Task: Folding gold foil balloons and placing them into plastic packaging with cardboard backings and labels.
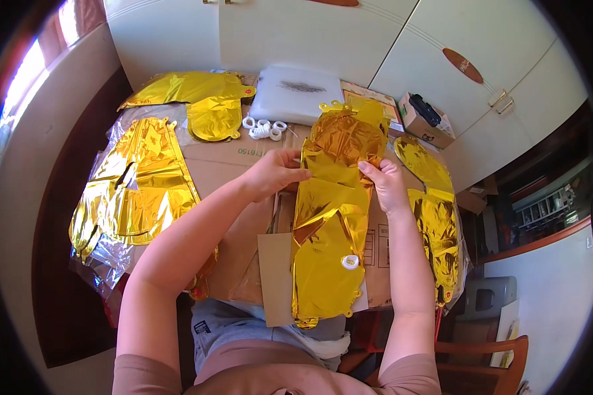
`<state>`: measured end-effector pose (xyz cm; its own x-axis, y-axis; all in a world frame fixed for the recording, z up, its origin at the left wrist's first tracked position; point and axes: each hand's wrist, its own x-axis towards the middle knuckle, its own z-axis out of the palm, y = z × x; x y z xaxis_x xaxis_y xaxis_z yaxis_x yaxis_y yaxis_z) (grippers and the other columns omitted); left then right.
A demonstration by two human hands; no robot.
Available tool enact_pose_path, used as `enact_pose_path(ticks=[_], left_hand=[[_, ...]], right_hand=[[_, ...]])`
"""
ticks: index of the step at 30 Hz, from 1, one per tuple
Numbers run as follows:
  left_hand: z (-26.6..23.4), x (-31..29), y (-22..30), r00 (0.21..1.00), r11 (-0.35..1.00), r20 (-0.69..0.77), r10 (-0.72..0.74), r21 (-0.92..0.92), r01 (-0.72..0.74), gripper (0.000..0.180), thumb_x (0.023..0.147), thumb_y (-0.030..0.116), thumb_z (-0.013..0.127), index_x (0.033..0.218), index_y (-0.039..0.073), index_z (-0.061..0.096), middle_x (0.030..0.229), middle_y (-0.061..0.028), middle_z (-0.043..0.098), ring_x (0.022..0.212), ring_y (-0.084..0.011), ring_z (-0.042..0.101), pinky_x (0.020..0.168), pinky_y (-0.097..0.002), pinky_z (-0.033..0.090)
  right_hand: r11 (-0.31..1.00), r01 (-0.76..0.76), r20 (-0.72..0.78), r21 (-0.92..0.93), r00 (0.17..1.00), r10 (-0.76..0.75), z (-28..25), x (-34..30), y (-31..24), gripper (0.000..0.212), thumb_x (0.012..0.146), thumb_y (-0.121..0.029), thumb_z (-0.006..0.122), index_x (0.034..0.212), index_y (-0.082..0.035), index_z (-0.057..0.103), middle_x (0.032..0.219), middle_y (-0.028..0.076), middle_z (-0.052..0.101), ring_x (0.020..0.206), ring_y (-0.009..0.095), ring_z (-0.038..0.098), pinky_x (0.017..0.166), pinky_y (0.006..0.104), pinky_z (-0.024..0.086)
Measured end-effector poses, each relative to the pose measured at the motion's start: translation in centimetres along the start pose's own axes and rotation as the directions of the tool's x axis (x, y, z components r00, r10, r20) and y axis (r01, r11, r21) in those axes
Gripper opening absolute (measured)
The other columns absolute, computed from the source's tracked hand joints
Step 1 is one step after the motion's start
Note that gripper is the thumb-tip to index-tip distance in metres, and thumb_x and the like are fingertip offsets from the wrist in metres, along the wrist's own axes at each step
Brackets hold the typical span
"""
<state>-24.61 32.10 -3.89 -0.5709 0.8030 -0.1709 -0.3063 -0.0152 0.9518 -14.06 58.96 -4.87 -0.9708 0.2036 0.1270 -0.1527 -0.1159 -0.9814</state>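
Note:
A long, flat gold foil balloon [329, 283] spans the middle, its far part lifted off the cardboard. My left hand [278, 175] pinches its left edge between thumb and fingers. On the opposite edge, my right hand [385, 185] grips it with the thumb on top. Beyond my hands the foil is crumpled and more orange, with small tabs along the rim. A small white ribbon roll [350, 262] rests on the balloon's near part. Under its near left side lies a beige card [275, 280].
More flat gold foil balloons lie at the left [141, 191], far left [171, 89] and right [435, 197]. Several white ribbon rolls [265, 130] sit beyond my left hand, near a whitish plastic package [296, 92]. An open box [428, 122] stands at the far right. Cabinets [283, 33] back the table.

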Motion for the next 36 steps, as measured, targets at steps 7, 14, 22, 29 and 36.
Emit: enact_pose_path(ticks=[7, 14, 22, 29, 36], left_hand=[[0.1, 0.3, -1.2, 0.999, 0.993, 0.041, 0.026, 0.112, -0.03, 0.024, 0.096, 0.007, 0.068, 0.12, 0.001, 0.068, 0.109, -0.0016, 0.073, 0.093, -0.0068, 0.067, 0.085, -0.0251, 0.055], [-0.1, 0.6, -2.2, 0.998, 0.994, -0.004, 0.063, 0.091, -0.063, 0.021, 0.096, 0.005, 0.068, 0.116, 0.0, 0.07, 0.107, -0.0017, 0.074, 0.09, -0.0053, 0.066, 0.081, -0.0233, 0.054], [-0.2, 0.0, -2.0, 0.989, 0.983, -0.013, 0.144, 0.114, -0.142, 0.014, 0.096, 0.004, 0.068, 0.108, -0.001, 0.073, 0.101, -0.0003, 0.074, 0.085, -0.0043, 0.064, 0.076, -0.0221, 0.052], [-0.1, -0.2, -1.7, 0.978, 0.97, -0.033, 0.205, 0.139, -0.199, 0.014, 0.096, 0.004, 0.068, 0.107, 0.0, 0.076, 0.094, 0.0017, 0.073, 0.078, -0.0024, 0.06, 0.069, -0.0212, 0.05], [-1.4, 0.0, -2.5, 0.982, 0.982, -0.013, 0.188, 0.039, -0.187, 0.023, 0.095, -0.006, 0.062, 0.112, 0.0, 0.076, 0.102, -0.0077, 0.077, 0.091, -0.0124, 0.071, 0.085, -0.0264, 0.058]], right_hand=[[0.999, 0.048, -0.038, 0.017, 0.998, -0.047, 1.2, -1.1, -0.8, 0.015, 0.094, -0.01, 0.074, 0.106, -0.001, 0.074, 0.103, 0.003, 0.074, 0.088, 0.006, 0.064, 0.082, 0.0239, 0.051], [0.998, 0.053, -0.003, 0.026, 0.999, -0.053, 1.1, -1.4, -0.8, 0.02, 0.093, -0.009, 0.075, 0.111, 0.0, 0.072, 0.108, 0.005, 0.074, 0.094, 0.009, 0.066, 0.087, 0.0259, 0.051], [0.991, -0.107, 0.122, -0.075, 0.986, 0.115, 1.1, -2.7, -1.1, 0.034, 0.09, -0.006, 0.076, 0.123, 0.001, 0.067, 0.121, 0.007, 0.071, 0.109, 0.015, 0.065, 0.099, 0.0302, 0.049], [0.982, 0.055, 0.077, -0.18, 0.996, -0.042, 1.5, -2.8, 0.5, 0.026, 0.09, -0.003, 0.075, 0.116, 0.0, 0.071, 0.113, 0.005, 0.074, 0.102, 0.013, 0.067, 0.094, 0.029, 0.051], [0.719, 0.485, 0.293, -0.498, 0.874, -0.387, 2.6, -4.0, -1.5, 0.029, 0.081, 0.007, 0.073, 0.106, -0.007, 0.077, 0.091, 0.007, 0.074, 0.085, 0.013, 0.069, 0.076, 0.0263, 0.053]])
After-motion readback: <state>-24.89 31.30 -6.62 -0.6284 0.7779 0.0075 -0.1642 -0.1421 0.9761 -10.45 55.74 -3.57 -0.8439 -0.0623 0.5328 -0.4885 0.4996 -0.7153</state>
